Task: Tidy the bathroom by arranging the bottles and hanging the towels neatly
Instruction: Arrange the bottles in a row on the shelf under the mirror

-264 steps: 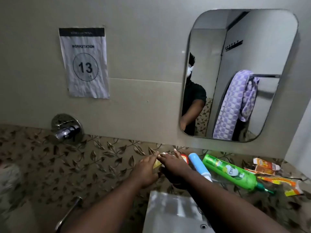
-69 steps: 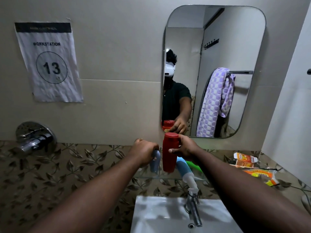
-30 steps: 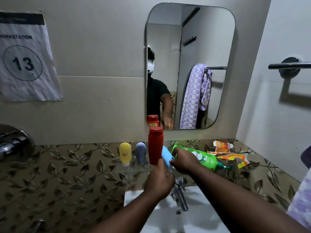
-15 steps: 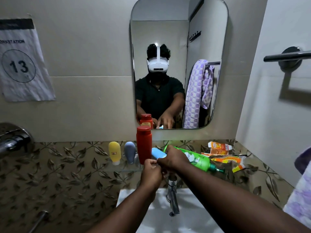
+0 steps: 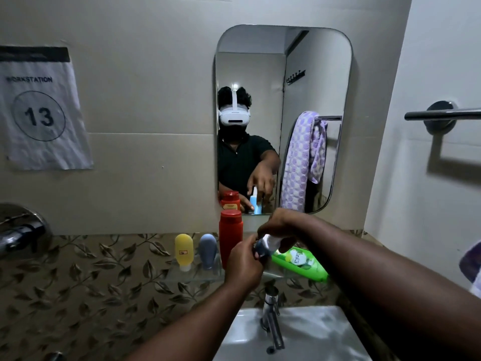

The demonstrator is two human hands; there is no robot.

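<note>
The left hand point(image 5: 243, 263) curls round the blue bottle's point(image 5: 264, 244) lower end. The right hand point(image 5: 282, 225) grips its top, just beside the upright red bottle point(image 5: 230, 235) on the glass shelf point(image 5: 192, 276).

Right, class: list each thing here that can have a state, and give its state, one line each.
yellow bottle: standing on its cap
grey bottle: standing on its cap
red bottle: upright, cap on
blue bottle: gripped by left hand and right hand
green bottle: lying on its side
purple towel: bunched over a rail, seen in mirror
tap: no water seen
</note>
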